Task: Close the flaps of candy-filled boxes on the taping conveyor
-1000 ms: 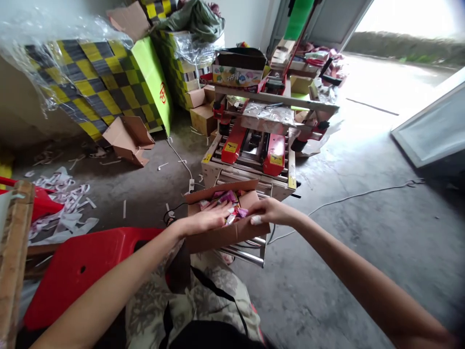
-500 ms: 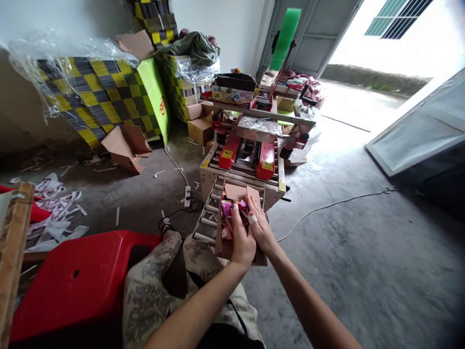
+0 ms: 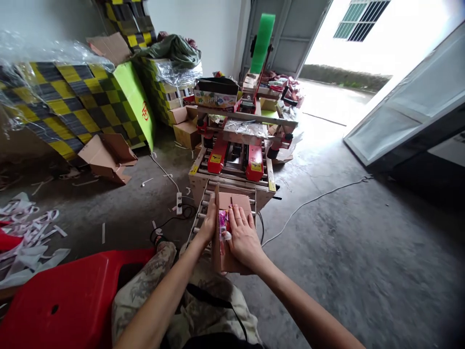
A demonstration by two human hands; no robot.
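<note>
A cardboard box (image 3: 236, 264) rests on the rollers in front of my knees, its left flap upright. Pink and purple wrapped packets (image 3: 222, 228) show through the gap in its top. My right hand (image 3: 243, 237) lies flat over the box's right flap, fingers stretched out, with white tape round the thumb. Outside the left flap, my left hand (image 3: 209, 220) presses its fingers against the cardboard. Its fingertips are partly hidden by the flap's edge.
Ahead stands a carton-sealing machine (image 3: 236, 155) with red side belts and green tape above. To the left are a red stool (image 3: 76, 295), a power strip (image 3: 179, 202) and paper scraps (image 3: 29, 232). A cable (image 3: 308, 202) crosses the floor at right.
My left hand has moved from the packets to the outside of the left flap, which now stands up. My right hand has flattened over the right flap, now folded inward. The view has shifted right.
</note>
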